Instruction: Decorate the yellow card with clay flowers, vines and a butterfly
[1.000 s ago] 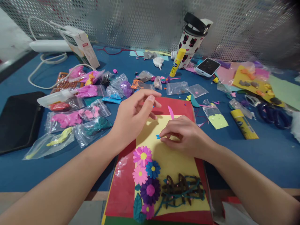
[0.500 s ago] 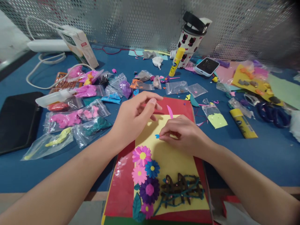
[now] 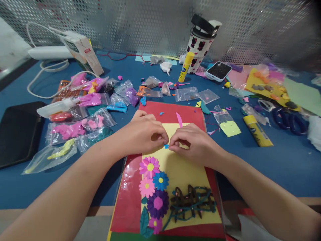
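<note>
My right hand (image 3: 194,144) pinches a tiny blue clay piece (image 3: 166,146) just above the yellow sheet (image 3: 185,174). Curled from the other side, my left hand (image 3: 147,134) has thumb and forefinger pinched at the upper edge of that piece; whether anything sits between them is hidden. Beneath the hands, the yellow sheet lies on a red backing (image 3: 127,201). Clay flowers (image 3: 157,202) in pink, blue and purple run down its left side, with green leaves (image 3: 144,221). A brown clay fence (image 3: 190,202) wound with green vine is at the lower right.
Bags of coloured clay (image 3: 69,129) cover the left, near a black tablet (image 3: 20,134) and a drink carton (image 3: 84,53). Glue sticks (image 3: 257,130), dark blue scissors (image 3: 289,122), a phone (image 3: 219,71) and a patterned bottle (image 3: 200,47) are on the right and back. A pink clay strip (image 3: 179,119) lies above the hands.
My left hand has come down and its fingers have closed beside the blue piece, uncovering a blue bit on the red backing. My right hand keeps its pinch.
</note>
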`<state>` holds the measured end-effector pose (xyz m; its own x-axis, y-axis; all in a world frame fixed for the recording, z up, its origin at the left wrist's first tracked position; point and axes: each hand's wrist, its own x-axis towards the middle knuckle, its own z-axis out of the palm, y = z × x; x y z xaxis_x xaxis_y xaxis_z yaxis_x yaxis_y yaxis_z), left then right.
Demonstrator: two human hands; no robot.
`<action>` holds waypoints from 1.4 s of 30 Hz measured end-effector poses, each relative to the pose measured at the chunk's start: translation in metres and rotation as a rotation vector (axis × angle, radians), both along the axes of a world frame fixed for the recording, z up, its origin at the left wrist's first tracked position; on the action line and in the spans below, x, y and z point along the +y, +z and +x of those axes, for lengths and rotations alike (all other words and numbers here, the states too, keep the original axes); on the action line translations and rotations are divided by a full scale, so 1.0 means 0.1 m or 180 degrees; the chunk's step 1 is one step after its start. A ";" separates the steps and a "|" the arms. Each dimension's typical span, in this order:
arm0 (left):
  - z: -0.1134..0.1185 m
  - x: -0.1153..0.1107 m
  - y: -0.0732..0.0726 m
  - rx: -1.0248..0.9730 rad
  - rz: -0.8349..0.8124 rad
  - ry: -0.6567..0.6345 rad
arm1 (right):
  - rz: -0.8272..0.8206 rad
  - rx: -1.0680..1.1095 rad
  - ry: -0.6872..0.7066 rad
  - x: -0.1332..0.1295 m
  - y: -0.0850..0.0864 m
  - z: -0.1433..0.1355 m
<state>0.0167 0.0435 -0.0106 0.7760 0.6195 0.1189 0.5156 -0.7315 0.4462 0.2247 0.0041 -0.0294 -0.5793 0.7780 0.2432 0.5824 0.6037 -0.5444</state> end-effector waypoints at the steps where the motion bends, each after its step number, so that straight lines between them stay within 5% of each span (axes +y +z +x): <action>1: 0.00 0.00 0.00 0.0041 -0.0033 -0.0019 | -0.0034 -0.0001 -0.0026 0.00 0.00 -0.01; 9: 0.00 -0.01 0.04 0.0109 -0.0107 -0.0098 | -0.0330 -0.0049 -0.0230 -0.03 0.03 -0.05; 23: -0.02 -0.02 0.04 0.0063 -0.0085 -0.0126 | 0.0309 -0.0246 0.0312 -0.01 0.06 0.09; 42: -0.05 0.04 0.05 0.0061 -0.0249 -0.0023 | 0.0229 -0.0457 0.0091 0.03 0.01 0.06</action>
